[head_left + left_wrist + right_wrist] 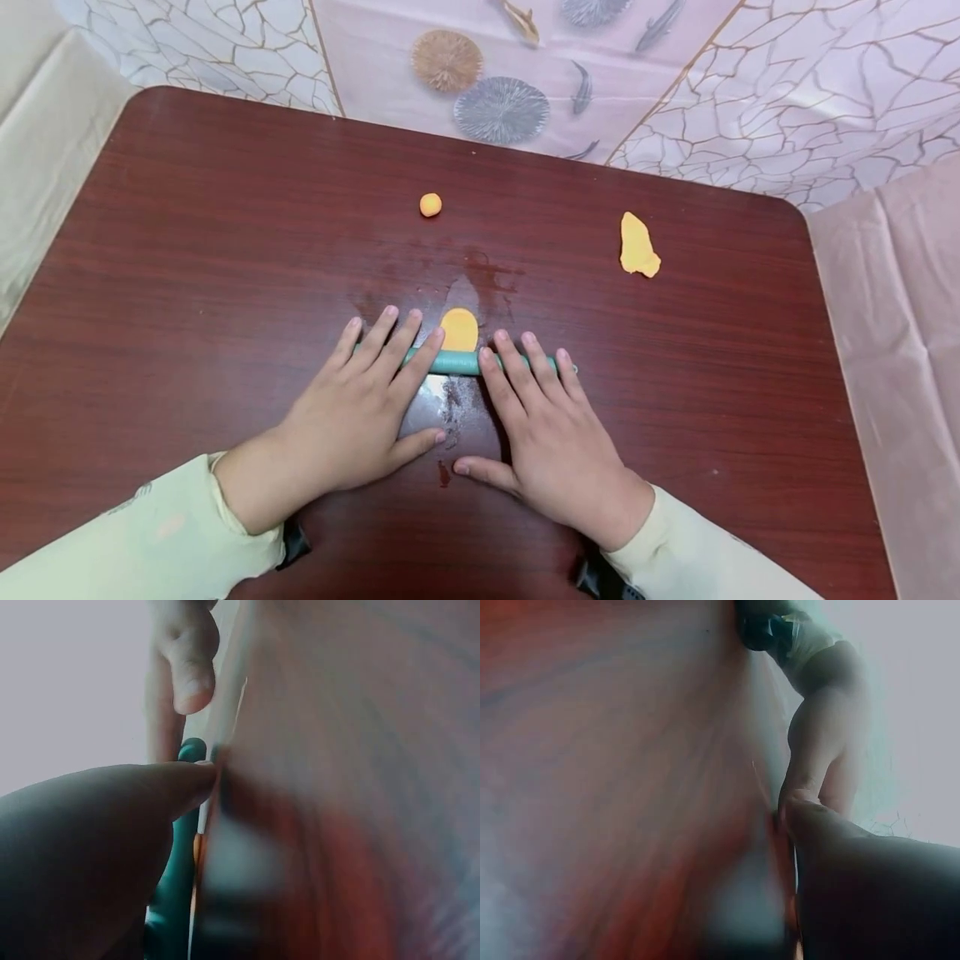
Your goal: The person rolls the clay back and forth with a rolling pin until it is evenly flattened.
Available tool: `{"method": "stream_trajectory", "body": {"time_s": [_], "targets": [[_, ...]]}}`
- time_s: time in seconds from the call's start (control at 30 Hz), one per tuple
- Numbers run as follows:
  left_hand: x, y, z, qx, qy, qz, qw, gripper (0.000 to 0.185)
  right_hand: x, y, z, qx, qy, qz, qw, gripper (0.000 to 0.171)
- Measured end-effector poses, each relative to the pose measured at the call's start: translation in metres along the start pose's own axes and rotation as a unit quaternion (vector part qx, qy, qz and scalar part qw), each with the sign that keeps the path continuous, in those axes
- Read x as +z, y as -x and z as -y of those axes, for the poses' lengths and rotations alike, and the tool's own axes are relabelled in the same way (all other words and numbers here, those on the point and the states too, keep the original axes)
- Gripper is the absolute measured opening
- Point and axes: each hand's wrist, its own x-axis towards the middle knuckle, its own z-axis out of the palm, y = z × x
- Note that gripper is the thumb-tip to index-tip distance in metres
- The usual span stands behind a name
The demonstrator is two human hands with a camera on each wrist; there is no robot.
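A green rolling pin [455,362] lies crosswise on the table, its near side over a flat, rounded piece of yellow dough [459,329]. My left hand [352,408] rests on the pin's left part with fingers straight and spread, thumb out to the side. On its right part lies my right hand [551,433], fingers likewise extended across it. Between the two index fingers the pin's middle shows bare. In the left wrist view the green pin [176,877] runs below the thumb, close over the tabletop. The right wrist view mostly shows the dark thumb [825,825] and the table.
Farther back on the brown table [225,208] sits a small yellow dough ball [431,205]. A flat, irregular yellow dough piece [639,246] lies at the right. Wet smears [487,275] mark the surface behind the pin. Patterned cloth [495,50] hangs beyond the far edge.
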Motion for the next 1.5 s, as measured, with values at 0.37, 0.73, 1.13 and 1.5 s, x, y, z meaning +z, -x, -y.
{"method": "stream_trajectory", "body": {"time_s": [0.37,0.73,1.13,1.5], "targets": [[-0.007,-0.036,0.022,-0.040,0.043,0.036,0.9976,0.098,-0.006,-0.042,-0.018,0.052,-0.053,0.028,0.997,0.113],[-0.014,-0.086,0.047,-0.095,0.060,0.032,0.9931,0.091,-0.014,-0.093,-0.043,0.089,-0.052,0.055,0.993,0.100],[-0.028,-0.137,0.069,-0.121,0.064,0.021,0.9904,0.084,-0.015,-0.143,-0.080,0.140,-0.079,0.084,0.983,0.088],[-0.028,-0.129,0.068,-0.105,0.064,0.033,0.9918,0.082,-0.017,-0.136,-0.073,0.119,-0.082,0.093,0.985,0.087]]}}
